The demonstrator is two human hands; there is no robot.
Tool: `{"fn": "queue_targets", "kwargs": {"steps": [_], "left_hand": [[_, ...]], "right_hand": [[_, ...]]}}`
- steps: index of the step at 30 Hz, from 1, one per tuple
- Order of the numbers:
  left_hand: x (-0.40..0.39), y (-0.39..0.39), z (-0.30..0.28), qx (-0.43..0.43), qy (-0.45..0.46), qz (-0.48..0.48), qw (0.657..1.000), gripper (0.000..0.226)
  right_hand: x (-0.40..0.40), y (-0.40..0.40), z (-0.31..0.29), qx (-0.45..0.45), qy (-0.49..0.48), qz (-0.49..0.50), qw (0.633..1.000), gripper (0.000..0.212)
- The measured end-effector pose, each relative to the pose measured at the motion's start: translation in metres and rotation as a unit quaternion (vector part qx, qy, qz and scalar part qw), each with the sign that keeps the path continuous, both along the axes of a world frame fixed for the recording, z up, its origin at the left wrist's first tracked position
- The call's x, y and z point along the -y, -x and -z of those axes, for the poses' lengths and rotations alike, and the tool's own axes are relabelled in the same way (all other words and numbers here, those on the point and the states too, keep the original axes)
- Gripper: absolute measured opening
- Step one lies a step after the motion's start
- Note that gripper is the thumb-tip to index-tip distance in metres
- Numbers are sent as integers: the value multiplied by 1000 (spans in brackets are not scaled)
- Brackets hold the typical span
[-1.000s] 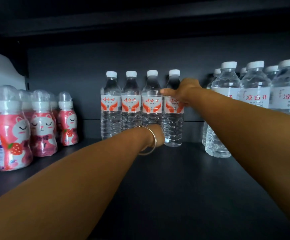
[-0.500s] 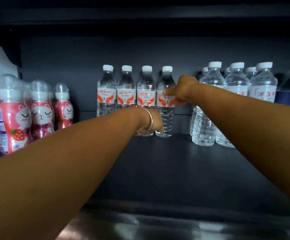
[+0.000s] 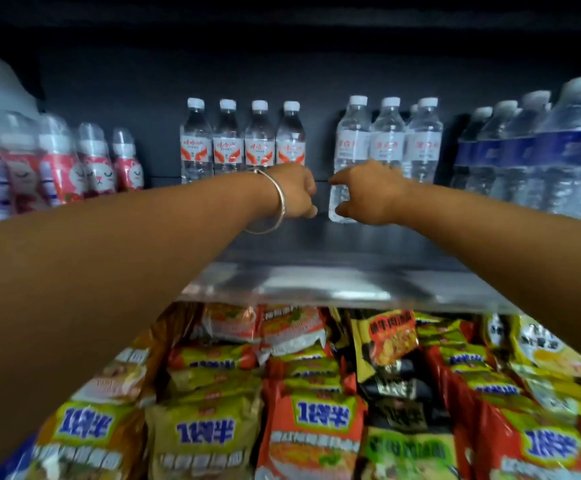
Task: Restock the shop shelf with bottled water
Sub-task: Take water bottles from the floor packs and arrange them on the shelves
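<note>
Four small water bottles with orange labels (image 3: 244, 140) stand in a tight row at the back of the dark shelf (image 3: 303, 244), upright and touching side by side. We find both arms stretched toward them: the left hand (image 3: 294, 190), bracelet (image 3: 275, 202) at the wrist, has its fingers curled with nothing visibly in them, while the right hand (image 3: 368, 192) sits loosely curved before a larger clear bottle (image 3: 349, 140), contact uncertain through blur. Noodle packets (image 3: 310, 393) fill the tier below.

pink cat bottles (image 3: 95, 168) left; noodle packets (image 3: 310, 393) on lower shelf.
</note>
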State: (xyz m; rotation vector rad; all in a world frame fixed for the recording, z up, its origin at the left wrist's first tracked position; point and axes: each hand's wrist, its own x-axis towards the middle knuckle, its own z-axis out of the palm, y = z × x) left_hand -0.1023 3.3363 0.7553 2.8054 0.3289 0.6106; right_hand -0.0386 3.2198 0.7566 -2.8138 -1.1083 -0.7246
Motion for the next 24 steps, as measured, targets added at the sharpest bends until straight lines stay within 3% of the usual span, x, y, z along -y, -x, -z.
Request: {"fn": "queue_targets", "kwargs": {"steps": [4,8,15,24], "left_hand": [[48,34,27,68,-29,30,997,35],[108,71,70,66,-36,81,994,40],[168,83,214,-80,10,99,992,47],[186,71,459,-233,98,117,960,40]], "right_hand": [[60,38,30,41,-23,9,999,41],[123,76,82,39,-20,-18,999,29],[193,91,224,-74,38,-36,996,33],[208,82,462,-240,85,-39,966,42]]}}
